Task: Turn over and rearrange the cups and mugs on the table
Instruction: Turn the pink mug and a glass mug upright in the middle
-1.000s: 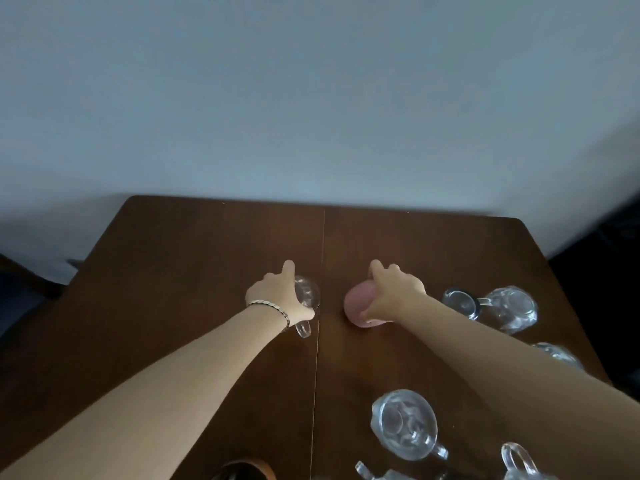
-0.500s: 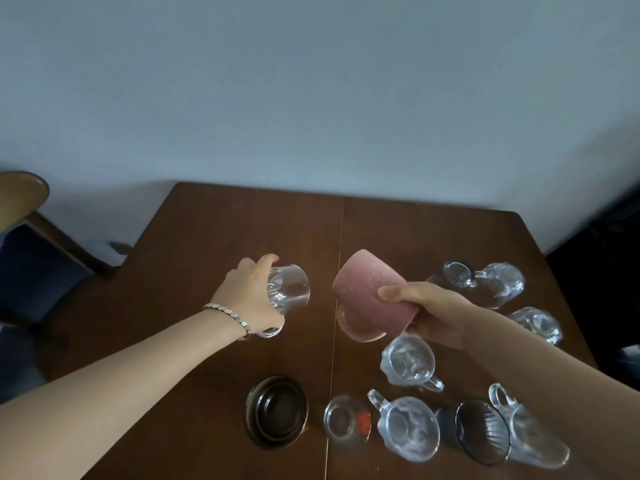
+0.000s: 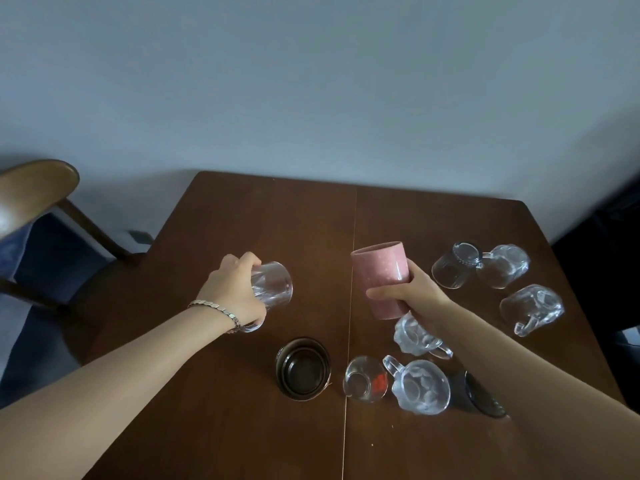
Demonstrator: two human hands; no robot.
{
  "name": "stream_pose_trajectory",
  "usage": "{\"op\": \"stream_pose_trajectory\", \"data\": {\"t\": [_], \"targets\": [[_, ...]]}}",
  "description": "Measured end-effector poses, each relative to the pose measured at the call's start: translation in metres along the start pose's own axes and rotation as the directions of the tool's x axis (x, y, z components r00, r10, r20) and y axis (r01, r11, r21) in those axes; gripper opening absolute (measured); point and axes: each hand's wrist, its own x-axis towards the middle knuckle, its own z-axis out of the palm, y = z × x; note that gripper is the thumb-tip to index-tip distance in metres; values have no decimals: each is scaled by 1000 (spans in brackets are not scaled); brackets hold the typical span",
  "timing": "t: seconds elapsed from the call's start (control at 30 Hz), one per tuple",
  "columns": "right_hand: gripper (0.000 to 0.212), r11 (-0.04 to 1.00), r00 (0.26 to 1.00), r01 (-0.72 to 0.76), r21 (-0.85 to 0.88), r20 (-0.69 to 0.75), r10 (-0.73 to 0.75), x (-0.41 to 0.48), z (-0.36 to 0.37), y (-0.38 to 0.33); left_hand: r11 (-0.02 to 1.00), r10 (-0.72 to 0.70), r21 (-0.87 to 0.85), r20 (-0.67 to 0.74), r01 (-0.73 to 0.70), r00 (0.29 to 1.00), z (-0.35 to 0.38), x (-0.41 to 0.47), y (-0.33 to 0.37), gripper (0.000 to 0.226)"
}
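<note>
My left hand [image 3: 231, 292] grips a clear glass mug [image 3: 272, 287], held above the brown table [image 3: 270, 216] and tipped sideways. My right hand [image 3: 412, 292] holds a pink cup [image 3: 382, 275] nearly upright, mouth up, just right of the table's centre seam. On the table lie several clear glass mugs [image 3: 420, 386], [image 3: 531, 306], [image 3: 504, 265], a clear glass [image 3: 450, 266], a small glass with a red mark [image 3: 365, 377], a dark brown cup [image 3: 303, 368] and a dark glass [image 3: 476, 393].
A wooden chair [image 3: 38, 188] with a blue seat stands left of the table. A plain wall rises behind the far edge. The glassware crowds the right half and the near middle of the table.
Both hands lifted their cups off the table and drew them toward me. The pink cup went from mouth-down to mouth-up. The glass mug tipped onto its side in the left hand.
</note>
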Motion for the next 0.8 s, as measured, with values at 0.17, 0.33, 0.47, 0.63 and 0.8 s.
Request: {"op": "stream_pose_trajectory", "data": {"t": [0.17, 0.33, 0.47, 0.63, 0.8], "targets": [[88, 990, 978, 37, -138, -199, -64, 17, 29, 31, 1000, -3, 18, -24, 4, 1000, 0, 3, -10, 81], [91, 955, 964, 30, -295, -244, -106, 28, 54, 63, 999, -11, 44, -2, 11, 1000, 5, 9, -11, 80], [93, 945, 948, 42, -323, -286, -140, 33, 61, 73, 999, -39, 23, 31, 38, 999, 10, 17, -13, 83], [93, 951, 944, 23, -307, -306, -121, 34, 55, 82, 998, -43, -51, 66, 47, 997, 20, 35, -9, 78], [92, 960, 954, 0, -279, -288, -84, 25, 52, 83, 997, -76, -27, -6, 76, 997, 33, 51, 15, 69]]}}
